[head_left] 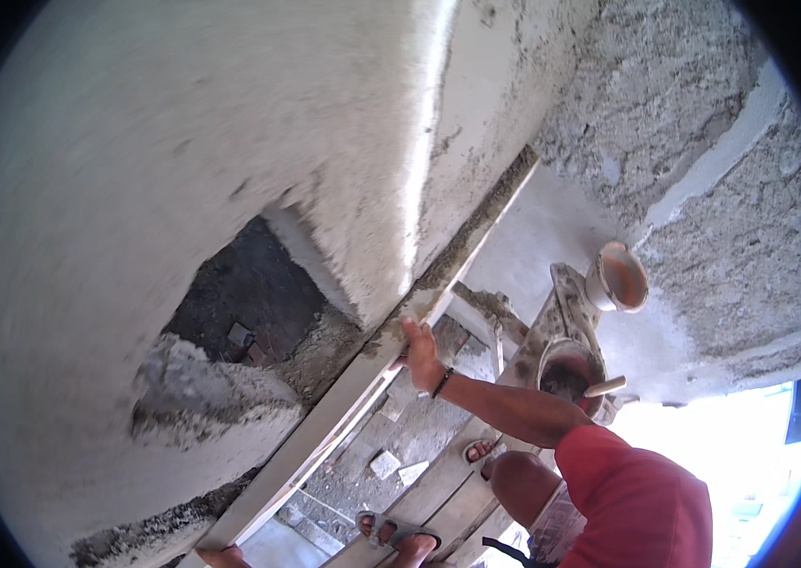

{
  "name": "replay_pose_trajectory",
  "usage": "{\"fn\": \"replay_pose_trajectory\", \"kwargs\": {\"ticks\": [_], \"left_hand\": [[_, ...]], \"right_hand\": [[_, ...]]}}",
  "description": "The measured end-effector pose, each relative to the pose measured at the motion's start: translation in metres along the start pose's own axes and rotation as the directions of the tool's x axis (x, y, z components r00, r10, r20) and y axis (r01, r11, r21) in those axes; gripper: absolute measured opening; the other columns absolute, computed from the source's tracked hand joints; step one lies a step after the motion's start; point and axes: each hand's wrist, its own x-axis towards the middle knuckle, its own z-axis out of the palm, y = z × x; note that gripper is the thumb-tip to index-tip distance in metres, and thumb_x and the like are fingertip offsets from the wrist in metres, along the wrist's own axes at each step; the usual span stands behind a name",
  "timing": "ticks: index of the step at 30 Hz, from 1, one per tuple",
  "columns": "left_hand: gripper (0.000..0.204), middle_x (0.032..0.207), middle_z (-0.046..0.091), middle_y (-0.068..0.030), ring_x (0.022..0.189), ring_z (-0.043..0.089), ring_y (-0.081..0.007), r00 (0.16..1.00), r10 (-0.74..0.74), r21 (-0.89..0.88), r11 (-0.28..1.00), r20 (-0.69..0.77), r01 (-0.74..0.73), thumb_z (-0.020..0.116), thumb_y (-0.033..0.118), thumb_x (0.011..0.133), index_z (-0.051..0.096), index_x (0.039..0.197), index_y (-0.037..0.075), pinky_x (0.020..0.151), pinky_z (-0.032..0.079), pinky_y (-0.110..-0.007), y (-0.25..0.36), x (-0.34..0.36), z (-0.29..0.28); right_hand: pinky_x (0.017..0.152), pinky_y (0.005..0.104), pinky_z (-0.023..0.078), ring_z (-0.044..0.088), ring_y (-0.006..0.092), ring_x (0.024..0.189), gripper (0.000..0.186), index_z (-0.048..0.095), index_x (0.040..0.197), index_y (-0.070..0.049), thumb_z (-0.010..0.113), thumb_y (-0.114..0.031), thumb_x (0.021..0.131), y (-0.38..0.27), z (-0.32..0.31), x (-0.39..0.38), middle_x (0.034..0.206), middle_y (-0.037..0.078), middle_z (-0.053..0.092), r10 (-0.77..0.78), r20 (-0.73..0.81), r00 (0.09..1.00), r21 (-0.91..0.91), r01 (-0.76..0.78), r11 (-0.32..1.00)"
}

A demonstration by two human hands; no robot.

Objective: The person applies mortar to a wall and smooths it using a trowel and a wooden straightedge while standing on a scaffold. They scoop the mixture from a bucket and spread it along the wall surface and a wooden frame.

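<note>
Near the tub [596, 287], the bucket [564, 350] holds greyish material [563, 383]. My right hand [424, 358], half-curled, grips the board [311, 433]; for my left hand [222, 557], I can't tell.

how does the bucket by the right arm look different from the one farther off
The near bucket has a pale handle jutting across its rim; the far bucket shows none.
Inside, the near bucket looks dark and greyish toward the bottom, while the far bucket looks orange-tinted.
The near bucket is beside the right arm in the picture; the far bucket is clear of it.
Both are round and open-topped.
</note>
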Motion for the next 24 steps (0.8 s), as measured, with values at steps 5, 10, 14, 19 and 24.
{"fn": "replay_pose_trajectory", "kwargs": {"ticks": [5,10,14,19,24], "left_hand": [[0.043,0.122,0.059,-0.0062,0.107,0.059,-0.0248,0.987,-0.12,-0.098,0.989,-0.11,0.109,0.046,0.04,0.091,0.055,0.122,0.012,0.09,0.049,-0.041,-0.033,-0.006,0.003],[0.041,0.121,0.06,-0.006,0.111,0.057,-0.0246,0.964,-0.265,-0.221,0.939,0.017,0.262,0.05,0.041,0.09,0.059,0.117,0.011,0.093,0.048,-0.041,-0.108,-0.077,0.072],[0.043,0.121,0.06,-0.0056,0.11,0.058,-0.0244,0.93,-0.343,-0.197,0.91,0.135,0.364,0.05,0.044,0.09,0.059,0.117,0.012,0.091,0.048,-0.04,-0.133,-0.096,0.109],[0.047,0.12,0.061,-0.0058,0.108,0.059,-0.0256,0.963,-0.267,-0.259,0.928,0.042,0.268,0.048,0.049,0.09,0.059,0.118,0.013,0.09,0.049,-0.041,-0.1,-0.091,0.095],[0.053,0.121,0.06,-0.0068,0.109,0.059,-0.0258,0.994,-0.105,-0.288,0.953,-0.038,0.089,0.043,0.055,0.091,0.056,0.121,0.014,0.091,0.048,-0.044,-0.039,-0.07,0.058]], "right_hand": [[0.053,0.0309,0.054,0.063,0.0176,0.073,0.046,0.052,0.109,-0.009,0.053,-0.051,0.089,0.028,-0.018,0.037,0.089,0.006,0.061,-0.11,-0.08,0.991,0.104,0.118,0.988],[0.062,0.0318,0.053,0.061,0.0147,0.075,0.046,0.055,0.11,-0.011,0.045,-0.053,0.092,0.035,-0.069,0.134,0.091,0.003,0.062,-0.143,-0.25,0.957,0.123,0.178,0.976],[0.079,0.039,0.054,0.061,0.0221,0.095,0.059,0.044,0.124,-0.006,0.049,-0.054,0.091,0.007,-0.093,0.168,0.11,0.009,0.059,-0.093,-0.272,0.958,0.004,0.098,0.995],[0.073,0.0391,0.055,0.063,0.0216,0.089,0.053,0.05,0.114,-0.005,0.048,-0.052,0.091,0.012,-0.052,0.133,0.099,0.007,0.061,-0.163,-0.139,0.977,0.187,0.187,0.964],[0.082,0.0366,0.051,0.06,0.0218,0.092,0.061,0.049,0.114,0.0,0.046,-0.057,0.091,0.005,-0.015,0.067,0.101,0.011,0.058,-0.188,-0.098,0.977,0.171,0.202,0.964]]}}
